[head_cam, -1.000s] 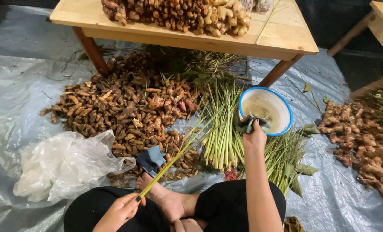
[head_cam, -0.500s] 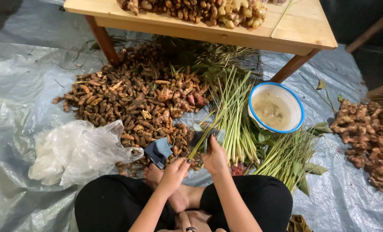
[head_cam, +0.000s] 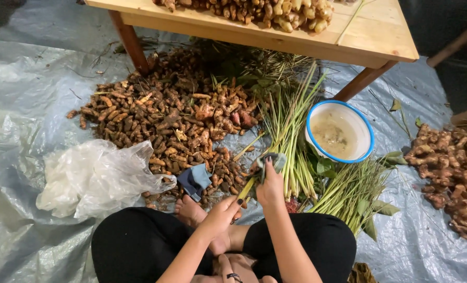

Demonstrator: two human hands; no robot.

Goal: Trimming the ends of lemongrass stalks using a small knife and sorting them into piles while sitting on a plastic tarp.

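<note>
Your fingers (head_cam: pixel 232 202) on the left hand (head_cam: pixel 220 212) pinch the lower end of a lemongrass stalk (head_cam: pixel 249 184), closed tight around it just above your bare foot (head_cam: pixel 191 209). Your right hand (head_cam: pixel 271 188) grips a damp grey-green cloth (head_cam: pixel 269 161) wrapped about the same stalk a little further up, fingers curled shut over it. The stalk runs slantwise between the two hands, over your crossed legs, with the upper part hidden inside the cloth.

By the look of it, you are at the wiping step: one hand anchors the stalk while the other cleans it with the cloth. The next move, I judge, calls for a steady hold with the left hand and a firm pull of the cloth along the stalk, away from your body, without bending it.

Just beyond your right hand lies the bundle of lemongrass (head_cam: pixel 288 131) on the grey plastic sheet (head_cam: pixel 29 94). Beside it stands a white bowl with a blue rim (head_cam: pixel 367 133), holding cloudy water. To the left spreads a heap of brown roots (head_cam: pixel 165 120), with a crumpled clear plastic bag (head_cam: pixel 92 178) near your left knee and a small dark cloth (head_cam: pixel 195 181) by your foot. More pale roots (head_cam: pixel 453 167) lie to the right. A wooden table (head_cam: pixel 380 36) above carries further roots.
</note>
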